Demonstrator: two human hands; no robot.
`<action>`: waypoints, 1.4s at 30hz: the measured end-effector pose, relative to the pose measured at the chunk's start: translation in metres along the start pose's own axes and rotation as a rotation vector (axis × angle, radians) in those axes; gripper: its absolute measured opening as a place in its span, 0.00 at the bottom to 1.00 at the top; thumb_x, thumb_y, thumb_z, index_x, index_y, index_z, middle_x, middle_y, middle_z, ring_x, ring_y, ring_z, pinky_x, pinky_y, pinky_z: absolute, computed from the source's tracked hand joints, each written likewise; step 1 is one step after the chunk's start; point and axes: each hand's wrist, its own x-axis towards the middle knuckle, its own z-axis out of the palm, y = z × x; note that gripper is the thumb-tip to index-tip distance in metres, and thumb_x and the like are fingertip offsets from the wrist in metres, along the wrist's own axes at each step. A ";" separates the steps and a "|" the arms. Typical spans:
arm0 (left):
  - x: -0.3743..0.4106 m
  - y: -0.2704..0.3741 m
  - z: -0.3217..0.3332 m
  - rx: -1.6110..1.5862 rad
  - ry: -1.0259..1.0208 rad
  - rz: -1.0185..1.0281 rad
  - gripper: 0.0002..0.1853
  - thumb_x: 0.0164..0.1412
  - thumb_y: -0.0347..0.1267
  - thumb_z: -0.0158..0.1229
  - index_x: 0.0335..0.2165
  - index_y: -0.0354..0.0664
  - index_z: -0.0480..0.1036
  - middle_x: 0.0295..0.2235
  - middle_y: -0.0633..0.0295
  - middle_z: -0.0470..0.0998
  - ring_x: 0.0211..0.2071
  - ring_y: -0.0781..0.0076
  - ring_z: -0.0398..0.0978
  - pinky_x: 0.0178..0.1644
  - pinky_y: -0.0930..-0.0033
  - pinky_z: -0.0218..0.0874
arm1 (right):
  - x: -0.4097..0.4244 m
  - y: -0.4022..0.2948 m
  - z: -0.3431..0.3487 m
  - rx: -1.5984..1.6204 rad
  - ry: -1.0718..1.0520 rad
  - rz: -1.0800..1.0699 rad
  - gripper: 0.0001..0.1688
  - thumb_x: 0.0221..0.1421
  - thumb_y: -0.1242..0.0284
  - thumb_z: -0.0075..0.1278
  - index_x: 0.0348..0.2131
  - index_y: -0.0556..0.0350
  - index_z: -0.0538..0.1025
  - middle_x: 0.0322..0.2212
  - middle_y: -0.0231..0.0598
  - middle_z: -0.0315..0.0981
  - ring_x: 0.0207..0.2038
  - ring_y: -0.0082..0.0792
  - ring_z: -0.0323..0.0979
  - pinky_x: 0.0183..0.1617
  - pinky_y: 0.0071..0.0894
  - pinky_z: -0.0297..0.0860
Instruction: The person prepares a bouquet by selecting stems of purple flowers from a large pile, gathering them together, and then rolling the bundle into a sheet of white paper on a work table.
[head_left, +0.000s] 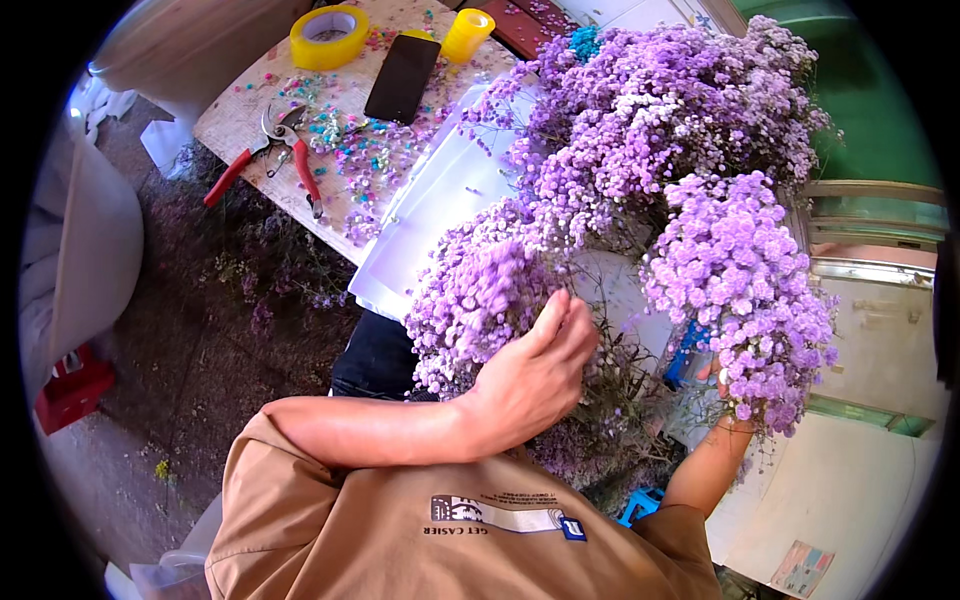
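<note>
My left hand (541, 361) is closed, thumb uppermost, at the stem side of a light-purple gypsophila bunch (480, 300); its blooms are slightly blurred and the gripped stems are mostly hidden by my fingers. To the right, my right hand (718, 379) holds another purple gypsophila bunch (739, 292), whose blooms cover most of the hand. Beyond both hands lies a large heap of purple gypsophila (660, 112) with paler heads among it. Thin green-brown stems (622, 375) spread between my hands.
A white plastic tray (450, 187) lies under the flowers. On the speckled board (247, 97) are red-handled pruning shears (281, 142), a black phone (403, 79), a yellow tape roll (328, 37), smaller yellow rolls (469, 34) and scattered petals. Plant scraps (262, 262) litter the floor.
</note>
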 end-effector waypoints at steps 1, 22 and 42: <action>-0.003 -0.001 -0.001 -0.007 0.023 -0.012 0.19 0.58 0.42 0.54 0.32 0.37 0.81 0.38 0.54 0.77 0.47 0.58 0.70 0.52 0.54 0.56 | 0.007 0.002 0.004 0.008 -0.042 0.023 0.24 0.61 0.80 0.49 0.57 0.63 0.73 0.50 0.37 0.76 0.50 0.27 0.73 0.52 0.28 0.70; 0.035 -0.013 0.043 -0.150 -0.040 -0.128 0.38 0.65 0.54 0.50 0.53 0.26 0.72 0.44 0.45 0.79 0.53 0.49 0.74 0.69 0.47 0.49 | 0.103 0.064 0.098 0.003 -0.062 0.680 0.28 0.71 0.62 0.37 0.63 0.58 0.69 0.55 0.42 0.73 0.54 0.32 0.72 0.55 0.36 0.71; 0.050 -0.018 0.047 -0.409 -0.085 0.046 0.31 0.59 0.43 0.62 0.56 0.35 0.70 0.60 0.47 0.68 0.63 0.48 0.64 0.67 0.46 0.53 | 0.019 0.087 0.182 -1.114 0.032 -0.332 0.59 0.54 0.41 0.58 0.69 0.59 0.55 0.67 0.63 0.47 0.69 0.62 0.50 0.71 0.67 0.48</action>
